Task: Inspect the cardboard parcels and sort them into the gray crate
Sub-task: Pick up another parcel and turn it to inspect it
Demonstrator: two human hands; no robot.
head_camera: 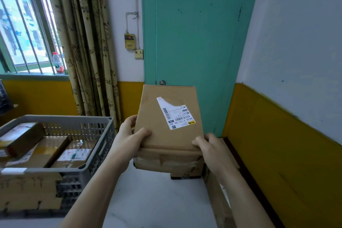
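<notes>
I hold a brown cardboard parcel [162, 135] up in front of me, its top face tilted toward the camera and bearing a torn white shipping label [175, 113]. My left hand [129, 135] grips its left near corner, thumb on top. My right hand [209, 144] grips the right near corner, fingers curled over the edge. The gray crate [74, 122] stands to the left and holds several cardboard parcels [55, 152], one of them leaning on the far left wall.
More cardboard boxes [220, 196] lie low on the right under my right arm, beside a yellow-and-white wall. A flattened cardboard sheet [27, 189] with handwriting leans on the crate's front. A teal door [194, 42] is straight ahead; curtain and barred window at left.
</notes>
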